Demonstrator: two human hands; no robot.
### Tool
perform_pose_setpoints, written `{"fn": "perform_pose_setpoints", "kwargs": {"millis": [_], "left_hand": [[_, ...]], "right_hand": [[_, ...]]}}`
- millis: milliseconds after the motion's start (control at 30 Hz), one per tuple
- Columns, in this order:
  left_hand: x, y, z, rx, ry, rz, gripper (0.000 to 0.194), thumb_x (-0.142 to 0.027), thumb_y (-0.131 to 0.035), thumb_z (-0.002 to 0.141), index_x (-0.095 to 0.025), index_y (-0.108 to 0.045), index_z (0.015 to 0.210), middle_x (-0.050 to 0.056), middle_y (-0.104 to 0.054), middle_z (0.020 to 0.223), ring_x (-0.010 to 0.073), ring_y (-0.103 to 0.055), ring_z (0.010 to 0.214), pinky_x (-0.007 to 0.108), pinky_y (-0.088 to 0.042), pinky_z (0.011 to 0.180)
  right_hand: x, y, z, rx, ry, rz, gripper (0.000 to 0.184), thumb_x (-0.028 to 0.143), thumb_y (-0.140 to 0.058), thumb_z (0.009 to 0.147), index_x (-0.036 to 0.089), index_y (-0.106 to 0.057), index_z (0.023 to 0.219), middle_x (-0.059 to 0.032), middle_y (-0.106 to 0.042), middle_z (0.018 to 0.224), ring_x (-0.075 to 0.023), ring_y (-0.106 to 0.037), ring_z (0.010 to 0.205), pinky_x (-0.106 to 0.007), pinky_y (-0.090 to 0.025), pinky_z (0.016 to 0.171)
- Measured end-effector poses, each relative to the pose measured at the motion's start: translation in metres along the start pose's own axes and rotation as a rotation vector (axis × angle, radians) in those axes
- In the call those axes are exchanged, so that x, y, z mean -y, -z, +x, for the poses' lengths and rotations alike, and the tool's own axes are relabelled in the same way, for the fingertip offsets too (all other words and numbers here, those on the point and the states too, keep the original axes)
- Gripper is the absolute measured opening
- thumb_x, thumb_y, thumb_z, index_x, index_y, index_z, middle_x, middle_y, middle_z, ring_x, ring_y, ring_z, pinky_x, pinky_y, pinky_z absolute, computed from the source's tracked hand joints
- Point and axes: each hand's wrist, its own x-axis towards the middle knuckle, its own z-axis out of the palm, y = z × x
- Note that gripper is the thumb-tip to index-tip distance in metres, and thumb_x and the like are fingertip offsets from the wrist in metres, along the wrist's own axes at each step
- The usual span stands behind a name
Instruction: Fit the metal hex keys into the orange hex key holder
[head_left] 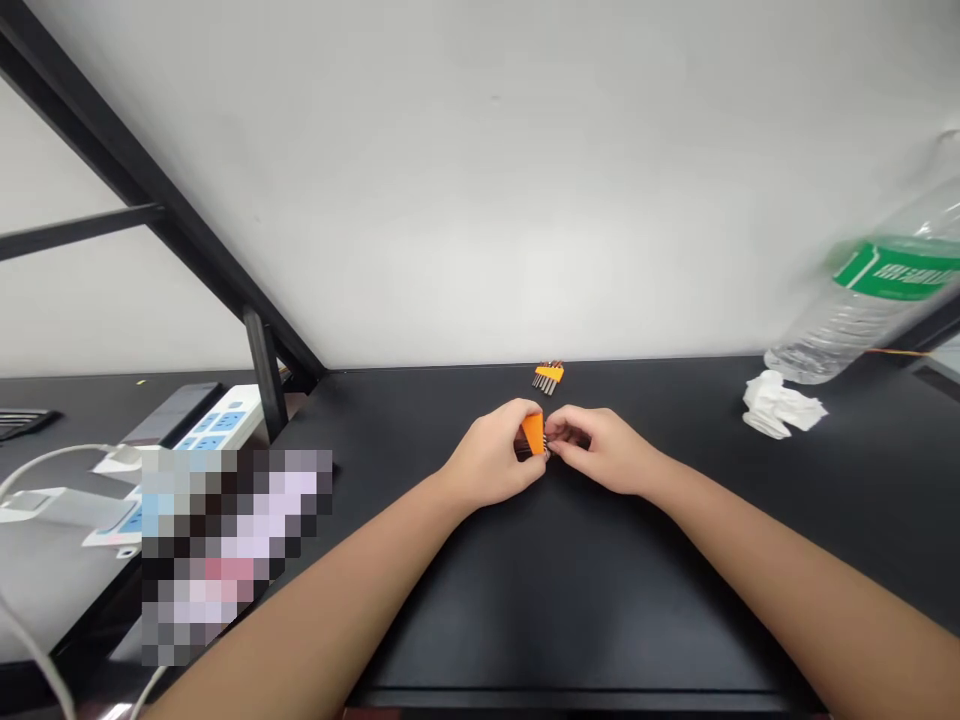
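Black table (570, 600) against a pale wall (480, 180) — left hand (493, 457) pinching an orange holder (533, 432), right hand (609, 450) curled at its metal rods (546, 447) — whether gripping, I cannot tell.

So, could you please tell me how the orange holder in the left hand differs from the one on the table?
The held holder is in the left hand, with the right hand beside it; the far holder lies untouched on the table.
Fingers partly cover the held holder; the far holder is uncovered.
In view, the held holder's orange body stands taller than wide; the far holder's is wider than tall.
Both are orange with metal rods.
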Motion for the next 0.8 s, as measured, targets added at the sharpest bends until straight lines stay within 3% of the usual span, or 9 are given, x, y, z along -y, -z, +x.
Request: {"fn": "perform_pose_setpoints", "kwargs": {"millis": [333, 467, 600, 733, 800], "left_hand": [[-0.001, 0.001, 0.001, 0.063, 0.034, 0.083, 0.02, -0.022, -0.062, 0.078, -0.023, -0.054, 0.096, -0.001, -0.061, 0.083, 0.0152, -0.057, 0.069, 0.027, -0.044, 0.062], [0.004, 0.001, 0.003, 0.028, 0.072, 0.141, 0.028, -0.019, -0.062, 0.075, -0.024, -0.054, 0.101, 0.001, -0.063, 0.09, 0.0171, -0.059, 0.073, 0.028, -0.046, 0.064], [0.006, 0.001, 0.003, 0.012, 0.116, 0.154, 0.029, -0.02, -0.062, 0.077, -0.024, -0.054, 0.105, 0.001, -0.064, 0.093, 0.0182, -0.06, 0.075, 0.03, -0.047, 0.065], [0.006, 0.001, 0.003, 0.019, 0.109, 0.141, 0.031, -0.019, -0.06, 0.076, -0.024, -0.055, 0.107, 0.001, -0.065, 0.094, 0.0182, -0.06, 0.075, 0.03, -0.048, 0.066], [0.006, 0.0, 0.003, 0.025, 0.099, 0.112, 0.033, -0.019, -0.06, 0.077, -0.024, -0.055, 0.109, 0.001, -0.065, 0.096, 0.0181, -0.061, 0.077, 0.03, -0.048, 0.067]], "right_hand": [[-0.006, 0.0, 0.002, -0.027, -0.158, 0.196, 0.015, 0.016, -0.054, 0.082, 0.022, -0.064, 0.091, 0.0014, -0.065, 0.082, -0.0138, -0.06, 0.073, -0.028, -0.048, 0.069], [-0.008, 0.009, 0.001, -0.049, -0.244, -0.058, 0.013, 0.015, -0.054, 0.078, 0.022, -0.062, 0.085, 0.0035, -0.062, 0.074, -0.0126, -0.056, 0.065, -0.026, -0.044, 0.062], [-0.006, 0.018, -0.001, -0.032, -0.213, -0.42, 0.01, 0.014, -0.053, 0.078, 0.022, -0.059, 0.076, 0.0036, -0.059, 0.066, -0.0131, -0.052, 0.06, -0.028, -0.04, 0.059], [-0.008, 0.024, -0.003, -0.102, -0.114, -0.612, 0.012, 0.021, -0.058, 0.083, 0.023, -0.066, 0.092, -0.004, -0.064, 0.092, -0.0185, -0.058, 0.079, -0.032, -0.045, 0.07], [-0.012, 0.025, -0.004, -0.09, -0.058, -0.651, 0.025, 0.028, -0.064, 0.083, 0.024, -0.067, 0.108, -0.0083, -0.062, 0.11, -0.024, -0.057, 0.095, -0.037, -0.048, 0.081]]}}
